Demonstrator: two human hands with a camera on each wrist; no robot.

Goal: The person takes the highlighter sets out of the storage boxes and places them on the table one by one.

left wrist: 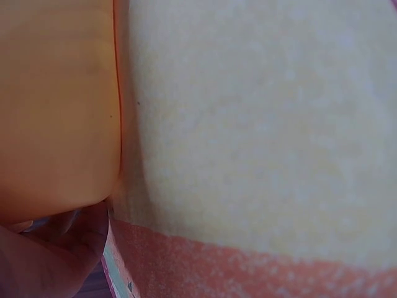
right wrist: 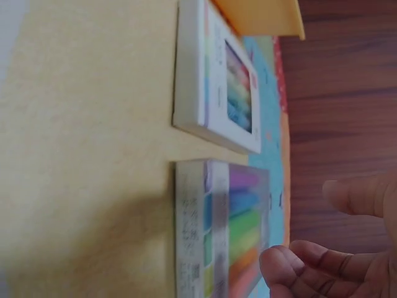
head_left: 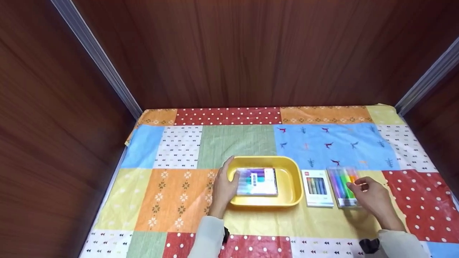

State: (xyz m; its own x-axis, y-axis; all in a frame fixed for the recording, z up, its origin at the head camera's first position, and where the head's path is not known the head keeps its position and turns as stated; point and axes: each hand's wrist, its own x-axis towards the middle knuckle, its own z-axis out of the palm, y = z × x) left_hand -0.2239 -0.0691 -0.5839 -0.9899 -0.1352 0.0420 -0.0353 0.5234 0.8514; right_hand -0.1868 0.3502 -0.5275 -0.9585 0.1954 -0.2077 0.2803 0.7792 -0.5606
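Note:
A yellow plastic tray (head_left: 289, 200) rests on the tablecloth. My left hand (head_left: 225, 186) grips its left end, with the thumb over the rim and the fingers along the outside. In the left wrist view the tray's outer wall (left wrist: 59, 112) hides part of that hand (left wrist: 59, 254). Inside the tray lies a clear flat pack of purple and teal pens (head_left: 265, 186). Over a clear pack of bright coloured markers (head_left: 337, 184) hovers my right hand (head_left: 374, 197), thumb and fingers apart in the right wrist view, holding nothing.
Between the tray and the marker pack lies a white box (head_left: 319, 200) with a window showing coloured sticks. A patchwork tablecloth (head_left: 236, 141) covers the table. Dark wood-grain panels (head_left: 229, 53) stand behind and at both sides, joined by metal strips.

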